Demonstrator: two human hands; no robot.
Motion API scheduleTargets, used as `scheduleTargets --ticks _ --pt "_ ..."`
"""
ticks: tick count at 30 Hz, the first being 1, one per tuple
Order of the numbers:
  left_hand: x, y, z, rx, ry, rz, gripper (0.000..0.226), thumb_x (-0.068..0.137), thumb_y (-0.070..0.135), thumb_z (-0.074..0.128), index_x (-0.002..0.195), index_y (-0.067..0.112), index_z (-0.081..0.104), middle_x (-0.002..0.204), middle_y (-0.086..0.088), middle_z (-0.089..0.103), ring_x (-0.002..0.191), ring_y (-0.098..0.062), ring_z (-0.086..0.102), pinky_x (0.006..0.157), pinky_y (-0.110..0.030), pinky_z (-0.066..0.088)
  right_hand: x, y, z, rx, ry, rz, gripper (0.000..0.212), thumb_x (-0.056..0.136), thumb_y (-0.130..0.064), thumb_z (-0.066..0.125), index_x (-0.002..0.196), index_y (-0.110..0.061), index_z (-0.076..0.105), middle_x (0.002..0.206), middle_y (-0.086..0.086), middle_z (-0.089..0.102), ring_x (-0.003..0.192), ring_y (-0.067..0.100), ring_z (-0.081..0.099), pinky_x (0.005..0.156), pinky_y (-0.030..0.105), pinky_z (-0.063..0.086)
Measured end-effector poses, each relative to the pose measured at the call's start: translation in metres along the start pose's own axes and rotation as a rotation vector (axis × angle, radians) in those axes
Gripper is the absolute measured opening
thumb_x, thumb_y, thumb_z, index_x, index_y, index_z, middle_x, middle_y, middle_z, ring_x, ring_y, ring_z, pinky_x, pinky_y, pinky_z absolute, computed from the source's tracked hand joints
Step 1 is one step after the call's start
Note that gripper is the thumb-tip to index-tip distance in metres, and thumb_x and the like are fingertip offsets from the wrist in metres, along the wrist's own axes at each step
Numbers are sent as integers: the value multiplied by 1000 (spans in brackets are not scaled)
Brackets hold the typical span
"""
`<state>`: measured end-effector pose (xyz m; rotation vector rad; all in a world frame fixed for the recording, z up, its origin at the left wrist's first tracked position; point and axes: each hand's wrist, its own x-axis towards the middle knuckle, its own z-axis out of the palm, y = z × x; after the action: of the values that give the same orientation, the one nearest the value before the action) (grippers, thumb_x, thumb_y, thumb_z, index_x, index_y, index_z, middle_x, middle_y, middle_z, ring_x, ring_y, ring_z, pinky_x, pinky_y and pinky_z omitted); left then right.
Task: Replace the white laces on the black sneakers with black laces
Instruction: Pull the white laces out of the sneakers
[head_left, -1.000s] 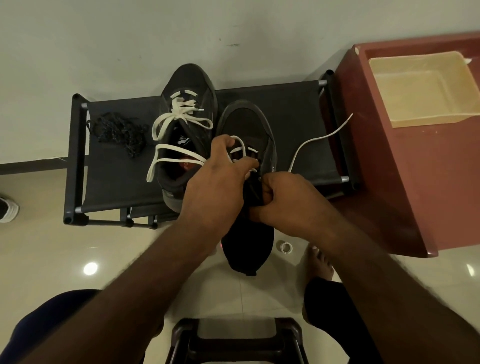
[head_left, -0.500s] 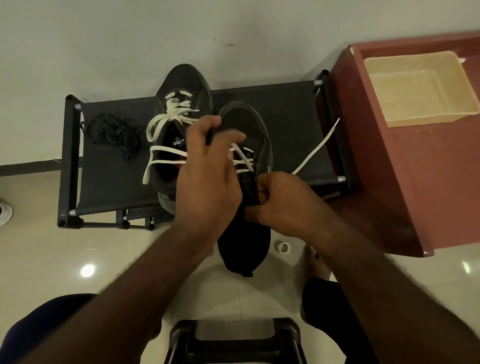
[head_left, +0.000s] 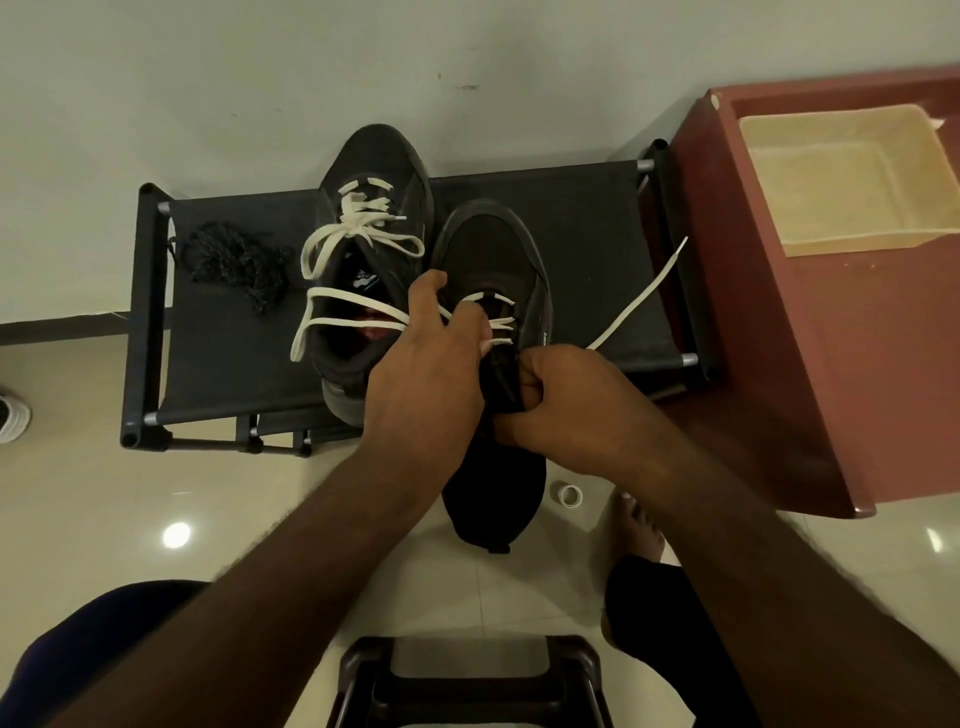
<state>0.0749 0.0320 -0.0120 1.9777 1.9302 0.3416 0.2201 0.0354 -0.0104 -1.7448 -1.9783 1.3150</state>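
Two black sneakers lie on a black fabric rack (head_left: 587, 218). The left sneaker (head_left: 374, 171) still carries its white lace (head_left: 358, 239), tied loosely with long loops. The right sneaker (head_left: 493, 249) sticks out over the rack's front edge. My left hand (head_left: 426, 364) pinches the white lace (head_left: 498, 322) at this shoe's eyelets. My right hand (head_left: 561, 400) grips the shoe's tongue and collar. A free end of that lace (head_left: 644, 296) trails right across the rack. A heap of black laces (head_left: 234, 260) lies on the rack's left part.
A maroon cabinet (head_left: 831, 389) with a cream tray (head_left: 841, 176) stands at the right, touching the rack. A small tape roll (head_left: 570, 495) lies on the tiled floor by my bare foot (head_left: 639, 525). A dark stool (head_left: 467, 680) is below, and a wall behind.
My left hand rose above the right sneaker half a second ago and has come back down onto the lace at the eyelets. The free lace end has shifted on the rack.
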Motion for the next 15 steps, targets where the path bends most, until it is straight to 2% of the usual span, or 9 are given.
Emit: scheduleTargets --ticks 3,4,6,8,11,13,15 --pt "0 -1 0 -116 43 8 10 98 19 55 107 14 58 154 -6 27 88 -15 57 70 -32 54 0 -2 0 -12 -16 14 38 74 -30 81 60 -22 47 52 -7 50 52 12 51 63 43 52" --pt "0 -1 -1 -168 77 17 9 98 18 56 106 14 59 152 -5 31 92 -11 56 73 -28 54 1 -3 0 -19 -20 23 37 75 -30 81 61 -21 47 53 -6 50 52 12 51 63 43 52" --pt "0 0 -4 -251 171 37 7 98 16 54 103 14 58 145 -2 39 93 5 49 74 -10 47 1 -4 0 -25 -28 41 36 76 -29 81 63 -20 48 55 -6 50 53 12 50 60 39 51" --pt "1 0 -9 -340 287 39 5 98 13 53 102 13 56 137 -3 44 91 12 46 71 -2 42 1 -5 -1 -20 -33 48 36 76 -28 81 63 -21 48 55 -8 50 53 10 50 56 32 46" --pt "3 -1 -17 -401 407 68 5 97 11 54 102 11 55 120 -1 47 83 5 50 69 -3 42 1 -4 0 -3 -33 40 37 76 -27 81 61 -23 48 51 -9 49 51 6 50 56 28 44" --pt "3 -2 -17 -389 359 107 10 95 9 57 105 12 58 113 7 44 77 5 51 66 -4 41 1 -3 0 -12 -32 44 37 76 -27 82 61 -23 48 50 -10 48 49 6 49 55 27 43" --pt "2 -2 -13 -321 220 172 26 93 3 57 118 12 61 120 6 48 86 3 56 72 -3 42 1 -3 1 -17 -34 48 37 76 -27 81 62 -23 47 50 -10 48 48 5 48 53 24 41"
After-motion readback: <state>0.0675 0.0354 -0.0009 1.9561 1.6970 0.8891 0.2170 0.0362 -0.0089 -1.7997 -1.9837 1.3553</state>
